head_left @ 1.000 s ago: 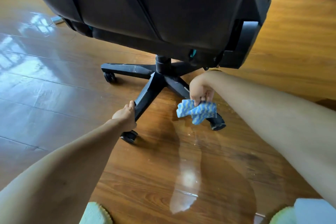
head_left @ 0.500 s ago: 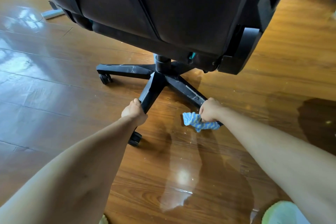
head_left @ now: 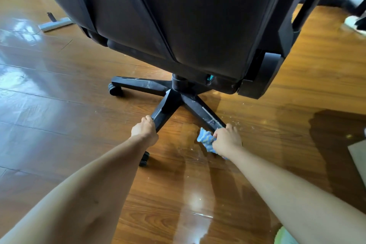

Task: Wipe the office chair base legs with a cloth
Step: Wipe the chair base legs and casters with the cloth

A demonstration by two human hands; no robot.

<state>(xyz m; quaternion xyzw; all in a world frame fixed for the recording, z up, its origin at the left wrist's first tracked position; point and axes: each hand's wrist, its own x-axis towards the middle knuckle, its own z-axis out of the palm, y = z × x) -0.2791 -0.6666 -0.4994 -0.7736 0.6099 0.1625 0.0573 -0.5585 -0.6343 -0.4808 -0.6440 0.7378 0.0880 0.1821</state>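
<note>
Right hand (head_left: 227,138) clenched on blue cloth (head_left: 205,139), slid outward from hub (head_left: 179,83) to near-right leg (head_left: 206,114) tip. Left hand (head_left: 144,129) still gripping near-left leg (head_left: 165,110). This leg's pass nearly complete; far-left leg (head_left: 138,83) looks dusty.

Both forearms were bare from the bottom edge of the frame up to the wrists, with no sleeve, watch or band on either. The left hand (head_left: 144,131) and right hand (head_left: 227,140) wore no gloves and no rings that could be made out. A bit of pale green clothing (head_left: 284,236) showed at the lower right corner.
</note>
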